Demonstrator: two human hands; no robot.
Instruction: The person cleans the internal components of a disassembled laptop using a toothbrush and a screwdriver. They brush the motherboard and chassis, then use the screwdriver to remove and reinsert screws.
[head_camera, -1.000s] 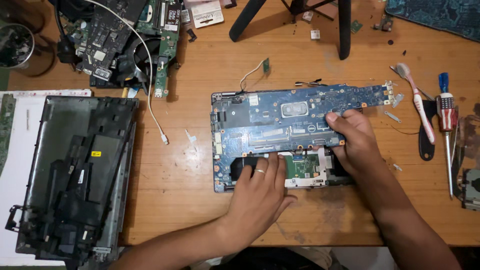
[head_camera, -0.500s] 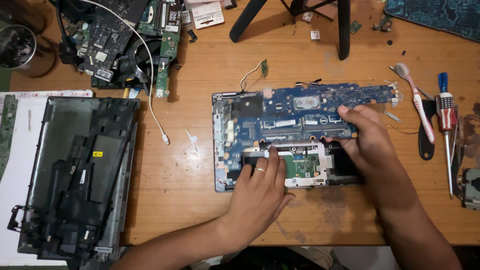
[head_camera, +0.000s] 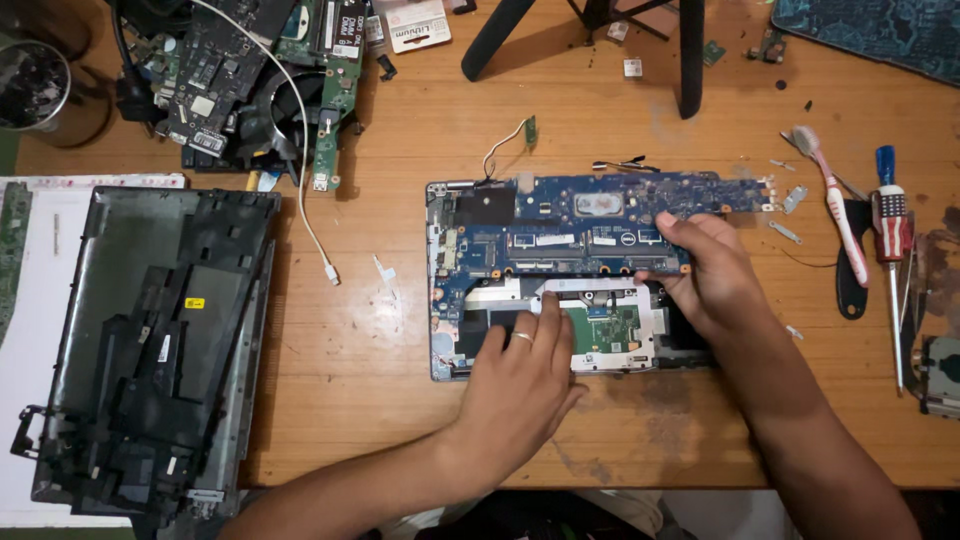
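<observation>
The left hand lies flat, fingers together, pressing the lower edge of the opened laptop base at mid-table. Just beyond, the right hand pinches the blue motherboard at its lower right edge, thumb over fingers. Farther right lie a toothbrush and screwdriver; circuit boards pile up far left.

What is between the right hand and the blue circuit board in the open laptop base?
Nothing visible. The right hand already grips the lower right edge of the blue circuit board, fingers on top. The left hand presses on the laptop base below it, apart from the board.
</observation>
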